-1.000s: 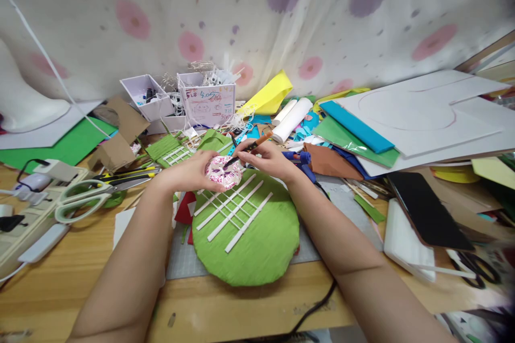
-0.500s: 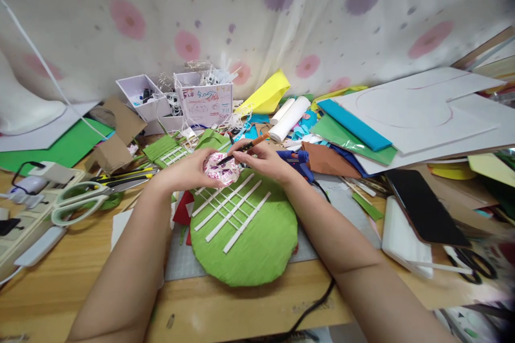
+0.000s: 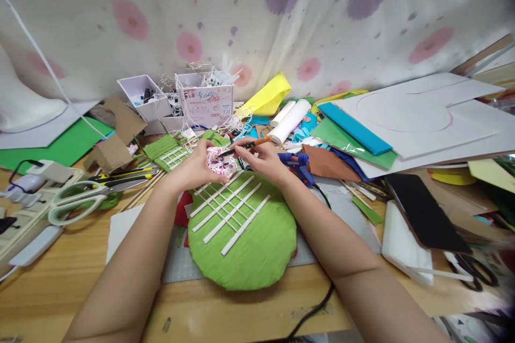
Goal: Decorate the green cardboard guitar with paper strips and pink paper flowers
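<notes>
My left hand (image 3: 199, 165) is closed around a small crinkled white wad with pink and dark red markings (image 3: 221, 163). In my right hand (image 3: 261, 159) is a slim brush-like tool (image 3: 257, 143), dark toward its tip and orange-brown at its rear end. The tool's dark tip reaches onto the wad; whether it touches is too small to tell. Below both hands lies a round green paper-covered piece (image 3: 257, 257) with white strips (image 3: 245, 223) crossing thin white lines. A blue glue gun (image 3: 296, 166) rests just right of my right hand.
Green-handled scissors (image 3: 78, 201) and a power strip (image 3: 24, 225) lie at the left. White boxes (image 3: 207, 104) with wires stand behind. At the right are a black phone (image 3: 426, 211), black-handled scissors (image 3: 475, 270) and large white boards (image 3: 422, 112). A black cord (image 3: 314, 308) runs along the front edge.
My left hand and the wad have shifted slightly right, and the wad is turned a little differently. The tool's tip stays at the wad. The view has moved slightly.
</notes>
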Motion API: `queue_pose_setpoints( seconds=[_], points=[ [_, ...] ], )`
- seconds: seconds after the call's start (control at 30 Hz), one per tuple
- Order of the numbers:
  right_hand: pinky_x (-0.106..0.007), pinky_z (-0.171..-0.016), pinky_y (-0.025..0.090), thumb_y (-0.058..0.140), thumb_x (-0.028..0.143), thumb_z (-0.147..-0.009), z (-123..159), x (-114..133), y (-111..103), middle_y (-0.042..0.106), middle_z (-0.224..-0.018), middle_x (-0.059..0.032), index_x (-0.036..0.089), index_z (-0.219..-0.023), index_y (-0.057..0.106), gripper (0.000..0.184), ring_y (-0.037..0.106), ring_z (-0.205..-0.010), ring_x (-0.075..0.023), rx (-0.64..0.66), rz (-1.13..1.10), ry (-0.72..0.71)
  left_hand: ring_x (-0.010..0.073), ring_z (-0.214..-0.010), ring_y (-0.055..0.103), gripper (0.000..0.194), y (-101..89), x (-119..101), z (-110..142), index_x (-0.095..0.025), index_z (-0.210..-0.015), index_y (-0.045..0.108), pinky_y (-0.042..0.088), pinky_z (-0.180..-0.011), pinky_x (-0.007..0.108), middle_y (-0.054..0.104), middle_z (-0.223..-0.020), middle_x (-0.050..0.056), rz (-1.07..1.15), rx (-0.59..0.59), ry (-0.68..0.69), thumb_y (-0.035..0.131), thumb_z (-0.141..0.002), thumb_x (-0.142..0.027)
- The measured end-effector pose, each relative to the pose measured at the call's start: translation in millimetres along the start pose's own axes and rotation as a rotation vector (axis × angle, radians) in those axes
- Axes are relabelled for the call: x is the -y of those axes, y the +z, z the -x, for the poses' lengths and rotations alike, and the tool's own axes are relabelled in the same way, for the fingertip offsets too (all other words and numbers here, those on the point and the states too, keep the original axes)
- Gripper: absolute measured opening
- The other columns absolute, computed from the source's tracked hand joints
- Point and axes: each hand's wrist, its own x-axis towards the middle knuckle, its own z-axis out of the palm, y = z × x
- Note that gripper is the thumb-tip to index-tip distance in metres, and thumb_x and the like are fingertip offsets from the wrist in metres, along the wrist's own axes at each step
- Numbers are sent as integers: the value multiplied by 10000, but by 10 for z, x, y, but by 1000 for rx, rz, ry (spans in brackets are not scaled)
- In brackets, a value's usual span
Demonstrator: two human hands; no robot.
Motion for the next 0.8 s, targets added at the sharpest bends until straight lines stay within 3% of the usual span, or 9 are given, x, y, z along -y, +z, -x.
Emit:
queue_pose_setpoints(
  seconds=[0.3, 0.63, 0.8],
  points=[
    [-293, -734, 476, 520, 409, -941, 23, 43, 1, 710, -985, -74, 198, -993, 692, 277, 618, -868, -157, 52, 123, -138, 332, -1212, 536, 900, -44, 67, -45, -165, -1332, 423, 405, -1050, 421, 539, -1323, 124, -30, 45, 117, 767, -562, -479],
    [-289, -714, 463, 502, 403, -950, 21, 40, -33, 692, -892, -65, 181, -949, 664, 274, 605, -787, -147, 27, 144, -128, 320, -1163, 565, 869, -56, 71, -39, -171, -1316, 467, 434, -998, 417, 579, -1288, 116, -60, 36, 113, 747, -577, -533],
    [-289, -731, 467, 506, 384, -950, 20, 39, -11, 695, -962, -71, 195, -976, 668, 250, 608, -851, -155, 65, 150, -168, 326, -1156, 566, 863, -67, 46, -27, -166, -1303, 478, 433, -993, 424, 581, -1275, 122, -59, 31, 120, 748, -572, -536]
  ],
)
